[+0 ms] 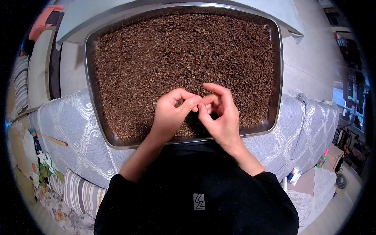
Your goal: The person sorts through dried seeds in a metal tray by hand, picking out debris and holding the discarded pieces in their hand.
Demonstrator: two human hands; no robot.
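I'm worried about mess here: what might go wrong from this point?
Anything small pinched where the left hand and right hand meet, if they hold something, might drop and be hard to find among the similar brown bits. Both hands reach in over the near rim of the tray, so a bump could scatter bits onto the patterned cover.

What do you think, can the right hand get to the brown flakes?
Probably yes: the right hand is over the brown flakes in the metal tray, with nothing covering those to its right; only the left hand is close by.
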